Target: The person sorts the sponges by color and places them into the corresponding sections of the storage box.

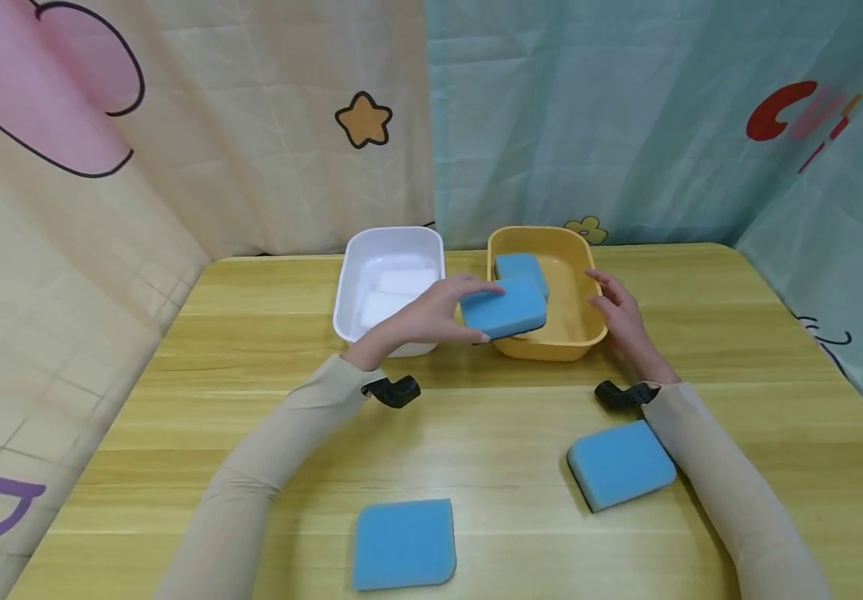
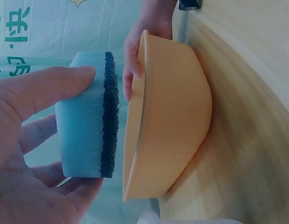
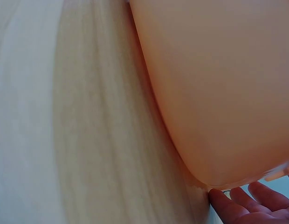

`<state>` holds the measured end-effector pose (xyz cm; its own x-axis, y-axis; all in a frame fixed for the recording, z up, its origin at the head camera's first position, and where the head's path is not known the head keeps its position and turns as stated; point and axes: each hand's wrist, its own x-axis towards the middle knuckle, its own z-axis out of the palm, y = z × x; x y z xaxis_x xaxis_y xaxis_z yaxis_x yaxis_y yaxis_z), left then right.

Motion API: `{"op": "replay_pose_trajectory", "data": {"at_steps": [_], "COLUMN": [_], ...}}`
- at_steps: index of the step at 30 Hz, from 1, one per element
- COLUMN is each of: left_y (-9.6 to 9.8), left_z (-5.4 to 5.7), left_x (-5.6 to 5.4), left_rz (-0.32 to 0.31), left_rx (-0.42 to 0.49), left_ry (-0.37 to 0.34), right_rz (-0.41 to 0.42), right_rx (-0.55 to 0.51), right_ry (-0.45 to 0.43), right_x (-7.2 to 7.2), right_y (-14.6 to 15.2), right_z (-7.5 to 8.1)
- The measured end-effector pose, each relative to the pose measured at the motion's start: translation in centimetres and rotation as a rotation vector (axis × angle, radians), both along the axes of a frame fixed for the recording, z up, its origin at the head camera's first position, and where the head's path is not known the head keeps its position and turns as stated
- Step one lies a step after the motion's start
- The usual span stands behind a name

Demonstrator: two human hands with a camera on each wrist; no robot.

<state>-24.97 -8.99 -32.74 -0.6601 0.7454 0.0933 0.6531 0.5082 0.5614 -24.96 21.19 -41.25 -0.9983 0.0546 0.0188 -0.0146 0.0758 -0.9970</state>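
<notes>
My left hand (image 1: 442, 315) grips a blue sponge (image 1: 505, 308) with a dark scouring layer (image 2: 109, 116) underneath, thumb on one side and fingers on the other. This sponge is held over the near left edge of a yellow basin (image 1: 589, 333). Inside the basin another blue sponge (image 1: 519, 268) lies toward the left, partly covered by the held one in the head view. My right hand (image 1: 622, 321) holds the basin's right rim, its fingertips (image 3: 223, 203) against the wall in the right wrist view.
Left of the yellow basin stands a white basin (image 1: 341, 304) with white blocks (image 1: 386, 307) inside. Two more blue sponges lie on the wooden table: one (image 1: 405, 546) near the front, another (image 1: 621, 464) beside the right forearm. Patterned curtains (image 1: 289, 125) hang behind the table.
</notes>
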Motion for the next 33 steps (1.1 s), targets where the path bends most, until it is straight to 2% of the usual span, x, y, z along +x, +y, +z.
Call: {"op": "replay_pose_trajectory", "data": {"at_steps": [13,25,33], "left_y": [1.7,2.8,3.3], "left_z": [-0.4,-0.7,-0.7], "left_x": [-1.6,-2.5,-3.3], "left_rz": [0.054,0.07,0.085], "left_rx": [0.009,0.021,0.009], "left_ry": [-0.01,0.02,0.005], "right_rz": [-0.001,-0.005,-0.016], "right_rx": [0.003,0.048,0.038], "right_ry": [-0.002,-0.003,0.01], "right_x": [0.1,-0.2,-0.1], "right_y": [0.1,-0.1,-0.2], "right_z": [-0.3,-0.1,-0.3]}}
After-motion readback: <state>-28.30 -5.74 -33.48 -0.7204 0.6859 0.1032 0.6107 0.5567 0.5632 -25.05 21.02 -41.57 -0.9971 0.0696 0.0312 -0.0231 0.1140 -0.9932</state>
